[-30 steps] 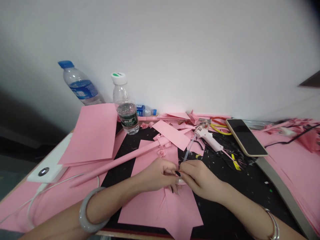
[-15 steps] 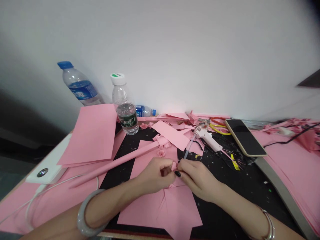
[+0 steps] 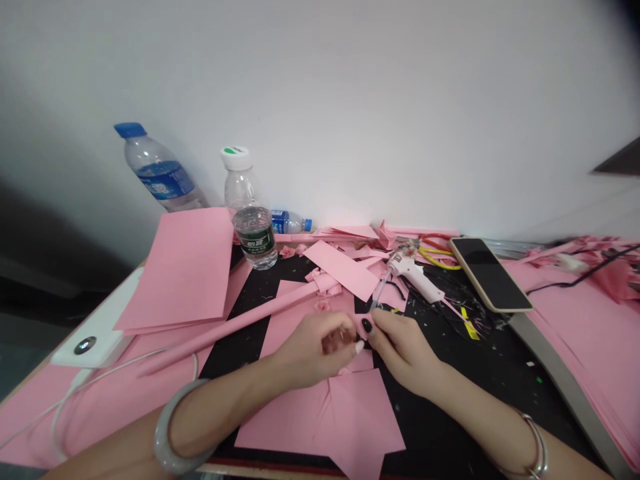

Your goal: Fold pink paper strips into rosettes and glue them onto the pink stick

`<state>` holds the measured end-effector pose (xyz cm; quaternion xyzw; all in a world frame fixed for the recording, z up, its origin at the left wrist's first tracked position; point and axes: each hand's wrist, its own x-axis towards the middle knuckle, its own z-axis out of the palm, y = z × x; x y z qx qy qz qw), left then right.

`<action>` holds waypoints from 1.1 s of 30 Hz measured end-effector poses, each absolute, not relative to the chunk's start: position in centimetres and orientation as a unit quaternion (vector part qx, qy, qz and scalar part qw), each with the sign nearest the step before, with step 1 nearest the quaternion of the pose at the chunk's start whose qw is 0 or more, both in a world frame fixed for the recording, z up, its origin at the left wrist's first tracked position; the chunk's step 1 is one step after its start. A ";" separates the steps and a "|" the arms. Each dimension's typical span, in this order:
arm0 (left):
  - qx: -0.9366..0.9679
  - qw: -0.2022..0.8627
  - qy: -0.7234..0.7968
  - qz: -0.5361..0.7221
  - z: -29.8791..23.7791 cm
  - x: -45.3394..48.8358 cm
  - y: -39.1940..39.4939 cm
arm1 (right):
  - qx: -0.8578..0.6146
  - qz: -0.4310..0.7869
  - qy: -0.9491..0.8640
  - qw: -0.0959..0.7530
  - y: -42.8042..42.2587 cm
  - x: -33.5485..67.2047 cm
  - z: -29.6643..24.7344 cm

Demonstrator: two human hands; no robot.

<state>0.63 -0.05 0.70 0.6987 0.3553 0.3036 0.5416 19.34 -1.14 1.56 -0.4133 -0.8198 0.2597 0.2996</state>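
Note:
Both my hands meet over the black mat (image 3: pixel 440 400) at the desk's middle. My left hand (image 3: pixel 315 347) is closed, pinching a small rolled pink paper piece (image 3: pixel 356 328) between thumb and fingers. My right hand (image 3: pixel 400 347) is closed too, its dark-nailed thumb pressed on the same piece. Pink paper sheets (image 3: pixel 325 413) lie under the hands. A long rolled pink paper tube (image 3: pixel 235 327) runs left of them. Small pink paper roses (image 3: pixel 323 305) sit just beyond my left hand.
A white glue gun (image 3: pixel 415 277) lies behind my right hand, a phone (image 3: pixel 490 273) to its right. Two upright water bottles (image 3: pixel 250 210) and a lying one stand at the wall. A pink paper stack (image 3: pixel 185 267), white charger (image 3: pixel 95 327), scissors and scraps surround the mat.
Both hands have lifted slightly and moved away from me with the small pink piece; the fingers have turned it between them.

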 end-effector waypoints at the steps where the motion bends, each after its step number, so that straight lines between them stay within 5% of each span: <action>1: 0.671 0.557 0.371 0.319 0.6 0.7 0.1 | -0.418 0.276 -0.807 0.311 -1.1 19.3 1.5; 9: 0.539 0.690 0.357 0.326 -0.3 0.8 1.1 | -0.456 0.319 -0.758 0.341 -1.3 18.9 0.8; 19: 0.536 0.664 0.404 0.328 0.4 1.1 0.5 | -0.409 0.229 -0.775 0.424 -0.7 18.9 1.3; 33: 0.506 0.674 0.412 0.346 0.1 1.2 0.3 | -0.373 0.073 -0.831 0.405 -1.5 18.7 1.2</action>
